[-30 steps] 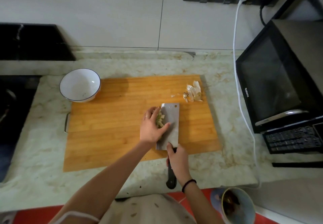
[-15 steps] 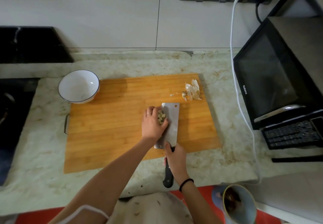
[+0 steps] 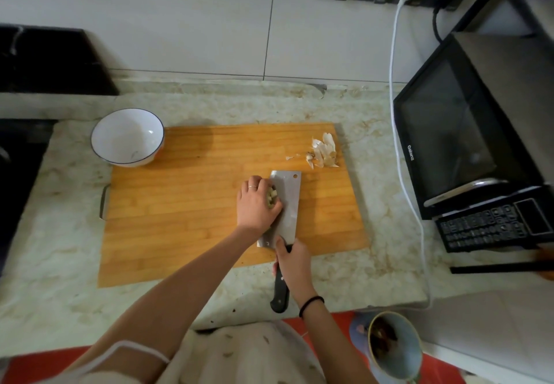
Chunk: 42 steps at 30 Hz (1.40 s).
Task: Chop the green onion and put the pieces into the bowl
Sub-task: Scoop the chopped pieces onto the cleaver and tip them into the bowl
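We see both of the person's forearms reaching forward over the marble counter [image 3: 344,266] to the wooden cutting board [image 3: 186,203]. The right hand [image 3: 292,266] is wrapped tight around the black handle of the cleaver [image 3: 284,206], thumb near the heel of the blade, with a dark band on the wrist. The blade lies nearly flat on the board, its tip pointing away from the person. The left hand [image 3: 256,203], a ring on one finger, comes in at an angle from the left, palm down and fingers curled; it cups the chopped green onion pieces [image 3: 272,197] against the blade's left side, touching both pile and steel. We cannot tell whether the fingers actually pinch any pieces or only press them. The white bowl [image 3: 127,137] with a dark rim line stands at the board's far left corner, well apart from the pile, and we see no onion in it. Pale papery scraps [image 3: 323,151] lie at the far right corner of the board. A black microwave [image 3: 467,143] sits to the right.
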Tool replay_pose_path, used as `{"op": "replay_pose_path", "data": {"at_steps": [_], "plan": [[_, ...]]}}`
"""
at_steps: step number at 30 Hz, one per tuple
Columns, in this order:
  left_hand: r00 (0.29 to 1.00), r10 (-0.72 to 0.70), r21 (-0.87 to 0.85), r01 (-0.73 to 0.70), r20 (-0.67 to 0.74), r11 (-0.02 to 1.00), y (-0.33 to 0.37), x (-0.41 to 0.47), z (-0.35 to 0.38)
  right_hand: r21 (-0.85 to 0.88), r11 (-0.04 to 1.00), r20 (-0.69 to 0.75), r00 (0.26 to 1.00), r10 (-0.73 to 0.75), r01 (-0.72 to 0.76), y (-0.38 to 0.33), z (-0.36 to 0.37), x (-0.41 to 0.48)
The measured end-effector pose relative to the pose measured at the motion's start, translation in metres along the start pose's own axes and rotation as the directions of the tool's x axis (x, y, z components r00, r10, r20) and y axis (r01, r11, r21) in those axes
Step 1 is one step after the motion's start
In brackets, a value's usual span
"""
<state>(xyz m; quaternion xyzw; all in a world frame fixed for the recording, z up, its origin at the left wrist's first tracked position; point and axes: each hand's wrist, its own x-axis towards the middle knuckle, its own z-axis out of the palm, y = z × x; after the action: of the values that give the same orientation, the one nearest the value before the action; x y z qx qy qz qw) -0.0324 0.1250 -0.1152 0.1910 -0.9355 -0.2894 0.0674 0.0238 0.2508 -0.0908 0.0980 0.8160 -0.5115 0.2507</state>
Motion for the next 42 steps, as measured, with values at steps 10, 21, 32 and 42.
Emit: {"op": "replay_pose_path", "data": {"at_steps": [10,21,32,42], "plan": [[0.998,0.063,-0.090,-0.063,-0.013,0.994,-0.005,0.004,-0.002,0.022,0.999,-0.007,0.999,0.039,-0.039,-0.001,0.001,-0.001],[0.976,0.215,-0.330,-0.194,0.030,0.924,-0.010,-0.006,-0.005,0.031,0.999,0.029,0.999,0.015,-0.016,-0.010,0.005,-0.002],[0.996,0.081,-0.467,-0.094,-0.047,0.879,-0.003,0.014,-0.037,0.027,1.000,0.054,0.998,0.013,-0.014,-0.050,0.018,0.000],[0.964,-0.001,-0.416,-0.114,-0.266,0.902,-0.052,0.072,-0.144,0.056,0.975,0.198,0.955,-0.223,0.216,-0.150,0.086,0.016]]}}
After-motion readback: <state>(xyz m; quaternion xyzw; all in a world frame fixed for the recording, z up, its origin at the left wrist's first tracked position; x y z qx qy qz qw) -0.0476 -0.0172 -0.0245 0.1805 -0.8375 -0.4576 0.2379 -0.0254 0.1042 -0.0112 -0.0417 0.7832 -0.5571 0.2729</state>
